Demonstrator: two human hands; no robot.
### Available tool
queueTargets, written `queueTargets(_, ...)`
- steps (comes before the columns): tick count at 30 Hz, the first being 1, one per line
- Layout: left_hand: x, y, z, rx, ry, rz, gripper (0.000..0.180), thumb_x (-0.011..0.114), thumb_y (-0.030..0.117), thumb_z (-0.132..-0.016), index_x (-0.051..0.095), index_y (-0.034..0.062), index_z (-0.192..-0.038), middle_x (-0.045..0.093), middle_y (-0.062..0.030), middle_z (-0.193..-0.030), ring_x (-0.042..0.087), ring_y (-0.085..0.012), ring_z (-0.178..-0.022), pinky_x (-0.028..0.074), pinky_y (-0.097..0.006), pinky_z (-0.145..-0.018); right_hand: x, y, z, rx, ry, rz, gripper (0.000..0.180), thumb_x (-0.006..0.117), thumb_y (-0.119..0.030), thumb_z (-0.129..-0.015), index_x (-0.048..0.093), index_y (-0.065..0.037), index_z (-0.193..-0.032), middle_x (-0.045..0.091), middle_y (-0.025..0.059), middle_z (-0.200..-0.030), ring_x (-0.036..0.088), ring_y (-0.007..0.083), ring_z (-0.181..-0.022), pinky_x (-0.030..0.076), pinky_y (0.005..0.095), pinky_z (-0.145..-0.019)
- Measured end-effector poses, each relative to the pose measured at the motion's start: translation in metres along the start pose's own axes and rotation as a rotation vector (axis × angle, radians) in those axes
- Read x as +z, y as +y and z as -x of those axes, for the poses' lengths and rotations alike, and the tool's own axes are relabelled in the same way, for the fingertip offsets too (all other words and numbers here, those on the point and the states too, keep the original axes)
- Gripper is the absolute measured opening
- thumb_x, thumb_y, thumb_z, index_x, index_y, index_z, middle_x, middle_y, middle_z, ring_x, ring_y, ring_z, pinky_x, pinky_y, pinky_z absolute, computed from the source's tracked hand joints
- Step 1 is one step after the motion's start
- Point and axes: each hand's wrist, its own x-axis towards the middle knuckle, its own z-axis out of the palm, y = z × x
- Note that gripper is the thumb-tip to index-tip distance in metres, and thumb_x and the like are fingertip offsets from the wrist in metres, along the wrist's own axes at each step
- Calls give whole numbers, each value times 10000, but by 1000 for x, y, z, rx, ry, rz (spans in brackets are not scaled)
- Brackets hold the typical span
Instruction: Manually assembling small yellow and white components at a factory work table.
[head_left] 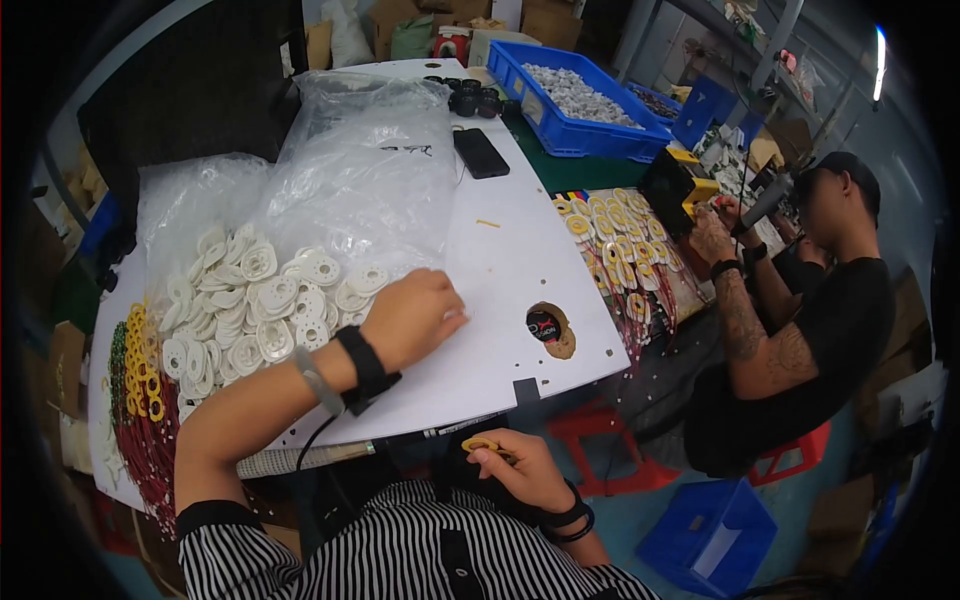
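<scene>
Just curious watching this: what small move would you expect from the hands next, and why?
Probably the left hand picks one white ring from the pile it rests beside, since the right hand already holds a yellow ring at the lap.

One phone, two blue crates on the table, perhaps dozens of white rings.
</scene>
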Motion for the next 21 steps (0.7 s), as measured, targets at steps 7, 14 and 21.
queueTargets(7, -30, 59, 66, 58, -195, 85, 211, 716, 275, -777, 649, 85, -841, 650, -48, -839, 618, -252, -783, 498, -365, -642, -3, -2, -12, -135, 8, -448, 220, 512, -92, -975, 625, 54, -1096, 589, 179, -1230, 663, 193, -891, 513, 238, -716)
queueTargets(14, -11, 73, 110, -104, -100, 91, 330, 670, 272, -829, 624, 36, -1056, 610, -121, -1177, 623, -268, -940, 548, -370, -731, 9, 2, -31, -25, -109, -234, 222, 551, -101, -962, 646, 57, -1087, 611, 156, -1195, 578, 189, -1104, 482, 294, -907)
queueTargets(21, -2, 70, 110, -54, 71, 513, 268, 599, 136, -802, 610, -12, -1026, 610, -174, -1103, 576, -352, -1020, 481, -405, -845, 5, -5, -23, -107, 55, -261, 217, 606, -116, -947, 644, 88, -1010, 648, 89, -962, 557, 118, -799, 467, 258, -747)
